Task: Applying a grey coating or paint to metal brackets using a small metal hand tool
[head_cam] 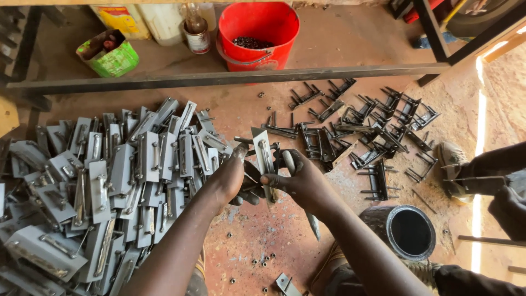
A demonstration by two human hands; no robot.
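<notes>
Dusty floor (285, 241); both hands' grip (263, 183) around bracket (263, 151)

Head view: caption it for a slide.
Both hands, left hand and right hand, grip a grey metal bracket between grey plates and dark parts.

Both hands, left (227, 178) and right (298, 183), grip a grey bracket (263, 153), right of the bracket pile (104, 186), below the red bucket (257, 33).

Everything's just sitting on the reddish dirt floor (350, 49). Big heap of grey metal plates (104, 186) on the left, a spread of dark metal brackets (367, 131) to the right, loose nuts (257, 257) scattered near the bottom. Further back there's a red bucket (257, 33), a green box (109, 55), and a black pipe (405, 230) lying close by.
</notes>
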